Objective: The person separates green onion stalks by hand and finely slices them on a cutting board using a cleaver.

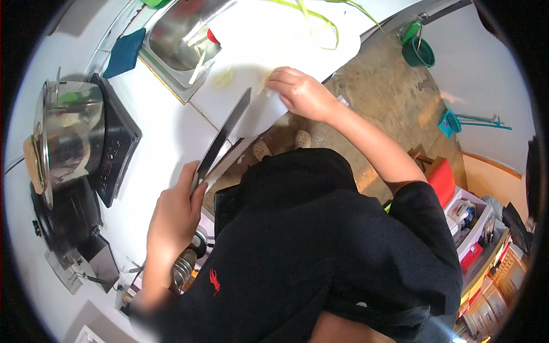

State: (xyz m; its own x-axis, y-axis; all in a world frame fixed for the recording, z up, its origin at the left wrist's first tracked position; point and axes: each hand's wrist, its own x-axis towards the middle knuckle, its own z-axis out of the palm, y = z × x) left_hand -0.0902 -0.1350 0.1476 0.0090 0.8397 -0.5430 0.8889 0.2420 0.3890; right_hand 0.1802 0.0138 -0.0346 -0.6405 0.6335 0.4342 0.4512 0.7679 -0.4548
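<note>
My left hand [177, 211] is wrapped around the handle of a large knife [227, 127]. The blade points up and to the right over the edge of the white counter [166, 131]. My right hand [300, 92] is over the counter beyond the knife tip, its fingers curled together on a pale vegetable piece [263, 83], mostly hidden by glare and fingers. Beside it lies a pale yellowish scrap [223, 77]. Long green stalks [329, 26] lie at the far side of the counter.
A metal sink [171, 37] holds pale stalk scraps and something red. A blue cloth [124, 52] lies beside it. On the left, a clear-sided pot [74, 131] stands on a black cooktop [114, 148]. A green bucket [419, 52] and teal dustpan [449, 122] are on the floor side.
</note>
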